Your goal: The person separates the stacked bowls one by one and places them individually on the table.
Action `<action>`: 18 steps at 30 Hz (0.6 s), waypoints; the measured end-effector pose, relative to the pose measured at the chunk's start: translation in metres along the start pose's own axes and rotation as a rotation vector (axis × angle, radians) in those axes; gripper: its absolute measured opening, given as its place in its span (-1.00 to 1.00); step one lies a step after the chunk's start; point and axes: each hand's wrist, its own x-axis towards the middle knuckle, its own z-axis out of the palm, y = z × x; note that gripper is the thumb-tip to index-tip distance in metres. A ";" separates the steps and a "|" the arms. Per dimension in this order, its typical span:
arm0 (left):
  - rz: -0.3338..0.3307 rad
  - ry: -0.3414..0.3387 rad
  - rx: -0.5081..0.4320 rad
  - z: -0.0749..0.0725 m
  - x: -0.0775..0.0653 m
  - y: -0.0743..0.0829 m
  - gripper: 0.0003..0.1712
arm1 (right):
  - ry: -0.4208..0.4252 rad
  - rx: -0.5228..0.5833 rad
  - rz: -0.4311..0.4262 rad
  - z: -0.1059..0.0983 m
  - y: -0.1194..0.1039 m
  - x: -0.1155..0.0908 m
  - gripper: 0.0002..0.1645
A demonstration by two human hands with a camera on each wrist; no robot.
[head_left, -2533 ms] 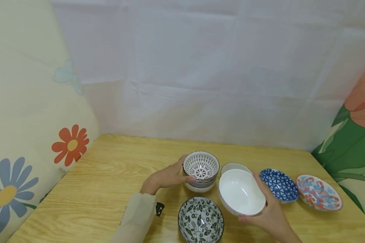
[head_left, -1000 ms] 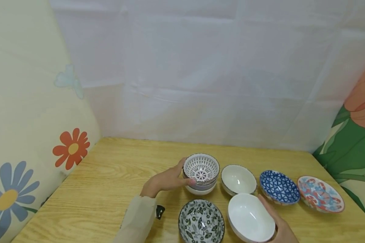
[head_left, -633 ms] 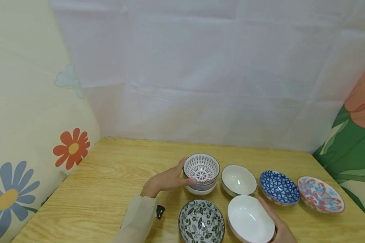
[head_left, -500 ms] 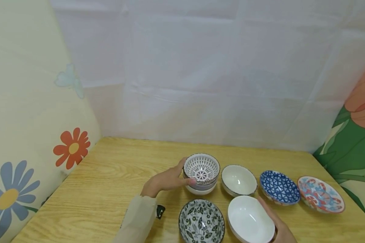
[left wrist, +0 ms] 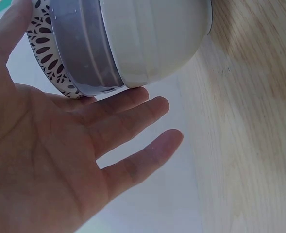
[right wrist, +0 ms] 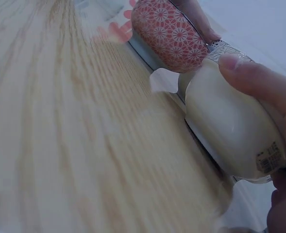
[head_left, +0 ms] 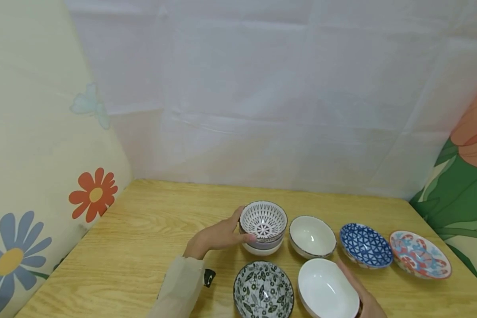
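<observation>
My left hand (head_left: 218, 234) grips the side of a stack of bowls, thumb near the rim and fingers reaching behind. The top bowl (head_left: 263, 221) has a dark-on-white pattern; below it are a grey bowl (left wrist: 84, 43) and a white bowl (left wrist: 152, 39). At the lower right, my right hand (head_left: 365, 293) holds a plain white bowl (head_left: 323, 285) by its right side. In the right wrist view, the thumb lies against this bowl's outer wall (right wrist: 225, 116), low over the table. Beside it sits a bowl with a dark leaf pattern (head_left: 262, 289).
A cream bowl (head_left: 312, 236) stands right of the stack. Further right are a blue patterned bowl (head_left: 365, 245) and a red-and-blue patterned bowl (head_left: 419, 254). A small black object (head_left: 209, 277) lies by the left sleeve. White cloth (head_left: 238, 88) hangs behind the wooden table (head_left: 143, 229).
My right hand has brought the white bowl nearer and to the right, uncovering the cream bowl, then shifted it only slightly. My left hand has kept its hold on the stack.
</observation>
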 end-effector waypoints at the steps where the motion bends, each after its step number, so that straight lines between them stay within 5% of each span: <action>1: -0.001 0.001 0.000 0.000 0.000 0.000 0.10 | -0.005 0.015 0.013 -0.001 0.001 0.000 0.28; 18: -0.004 0.008 -0.002 0.000 -0.001 0.000 0.08 | -0.081 0.250 0.206 -0.007 0.017 0.000 0.32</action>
